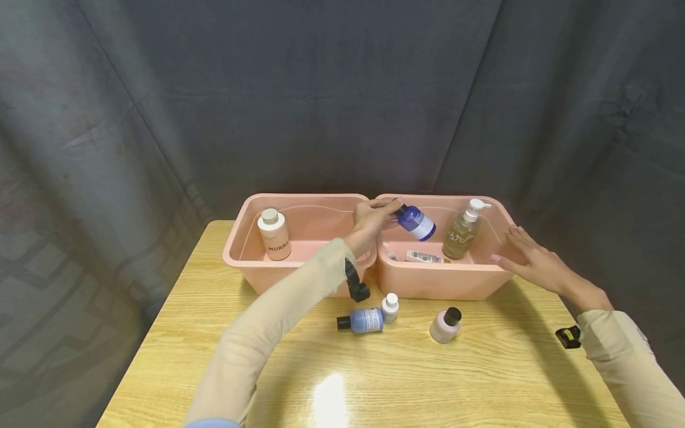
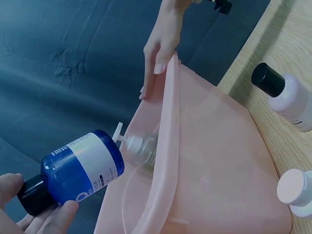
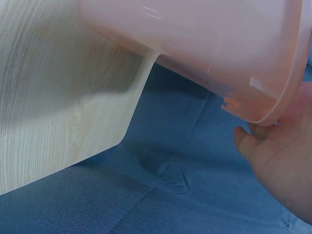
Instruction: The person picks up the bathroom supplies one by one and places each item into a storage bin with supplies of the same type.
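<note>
My left hand (image 1: pixel 369 223) grips a dark blue bottle (image 1: pixel 416 223) by its black cap, tilted above the right pink bin (image 1: pixel 439 284). In the left wrist view, the thumb and fingers hold the cap, and the blue bottle (image 2: pixel 83 165) shows a white label. My right hand (image 1: pixel 540 264) rests on that bin's right rim with its fingers fairly straight; the right wrist view has this hand (image 3: pixel 282 151) at the rim's corner. Inside the right bin stand a greenish pump bottle (image 1: pixel 458 236) and, lying flat, a small white tube (image 1: pixel 424 257).
The left pink bin (image 1: pixel 299 200) holds a white bottle (image 1: pixel 275 238). On the wooden table (image 1: pixel 214 333) in front are a lying blue bottle (image 1: pixel 366 321), a small white bottle (image 1: pixel 390 309) and a pale pink bottle with a black cap (image 1: pixel 444 328). Grey curtain (image 1: pixel 321 107) hangs behind.
</note>
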Demonstrator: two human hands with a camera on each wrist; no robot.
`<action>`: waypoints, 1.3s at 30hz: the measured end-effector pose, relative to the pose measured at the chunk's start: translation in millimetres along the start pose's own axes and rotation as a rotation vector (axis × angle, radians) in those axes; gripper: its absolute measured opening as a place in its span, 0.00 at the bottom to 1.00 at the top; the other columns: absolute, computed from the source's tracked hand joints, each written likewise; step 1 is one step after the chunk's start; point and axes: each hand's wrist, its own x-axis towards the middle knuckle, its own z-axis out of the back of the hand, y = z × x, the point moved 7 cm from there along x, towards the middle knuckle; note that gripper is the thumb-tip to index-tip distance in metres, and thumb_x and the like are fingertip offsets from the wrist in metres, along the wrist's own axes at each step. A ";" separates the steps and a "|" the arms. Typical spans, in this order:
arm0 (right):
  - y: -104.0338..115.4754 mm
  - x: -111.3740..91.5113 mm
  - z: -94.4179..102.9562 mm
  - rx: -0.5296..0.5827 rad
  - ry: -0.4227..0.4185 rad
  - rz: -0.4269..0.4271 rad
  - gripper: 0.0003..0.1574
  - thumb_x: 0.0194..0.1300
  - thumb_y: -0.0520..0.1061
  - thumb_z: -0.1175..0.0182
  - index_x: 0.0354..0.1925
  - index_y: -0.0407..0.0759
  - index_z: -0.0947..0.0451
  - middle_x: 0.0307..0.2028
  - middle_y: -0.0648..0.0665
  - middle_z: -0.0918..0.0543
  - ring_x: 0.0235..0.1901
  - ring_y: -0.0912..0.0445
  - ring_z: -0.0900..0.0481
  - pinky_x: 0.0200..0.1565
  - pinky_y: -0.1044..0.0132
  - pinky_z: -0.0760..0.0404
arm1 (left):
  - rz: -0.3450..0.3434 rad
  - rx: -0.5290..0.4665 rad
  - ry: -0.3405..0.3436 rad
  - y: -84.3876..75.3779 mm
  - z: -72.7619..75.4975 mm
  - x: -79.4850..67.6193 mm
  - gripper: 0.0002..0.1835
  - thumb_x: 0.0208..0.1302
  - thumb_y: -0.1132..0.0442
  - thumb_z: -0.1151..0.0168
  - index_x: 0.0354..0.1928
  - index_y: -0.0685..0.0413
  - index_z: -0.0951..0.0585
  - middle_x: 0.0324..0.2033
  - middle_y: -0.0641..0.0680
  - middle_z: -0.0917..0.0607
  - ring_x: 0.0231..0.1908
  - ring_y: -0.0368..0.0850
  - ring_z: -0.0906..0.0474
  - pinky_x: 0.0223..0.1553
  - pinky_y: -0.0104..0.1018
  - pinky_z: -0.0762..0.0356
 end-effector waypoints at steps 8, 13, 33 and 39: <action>-0.3 -0.3 -0.2 0.000 -0.004 0.004 0.55 0.72 0.64 0.48 0.76 0.32 0.58 0.76 0.32 0.64 0.74 0.36 0.68 0.57 0.19 0.54 | 0.044 -0.044 -0.028 5.8 0.5 5.4 0.14 0.60 0.66 0.29 0.46 0.68 0.16 0.35 0.62 0.12 0.37 0.55 0.13 0.42 0.43 0.15; 0.3 -0.3 0.2 0.000 -0.012 0.007 0.54 0.72 0.63 0.47 0.76 0.32 0.57 0.77 0.32 0.63 0.74 0.33 0.65 0.55 0.17 0.54 | 0.061 -0.058 -0.040 8.2 -0.6 8.1 0.13 0.61 0.68 0.30 0.46 0.68 0.16 0.35 0.63 0.12 0.37 0.56 0.13 0.44 0.45 0.16; 0.2 -0.4 -0.3 -0.005 -0.013 0.008 0.54 0.72 0.63 0.47 0.76 0.32 0.57 0.76 0.32 0.63 0.75 0.36 0.67 0.57 0.19 0.53 | 0.050 -0.129 -0.153 13.7 8.6 22.9 0.19 0.60 0.65 0.28 0.47 0.73 0.20 0.38 0.71 0.14 0.41 0.63 0.15 0.46 0.48 0.17; -0.1 -1.1 0.8 0.007 -0.035 0.018 0.54 0.72 0.62 0.46 0.76 0.32 0.56 0.77 0.33 0.62 0.75 0.37 0.67 0.57 0.19 0.54 | 0.052 -0.125 -0.169 16.5 12.0 26.6 0.17 0.60 0.65 0.28 0.45 0.72 0.20 0.37 0.70 0.14 0.41 0.63 0.15 0.45 0.48 0.17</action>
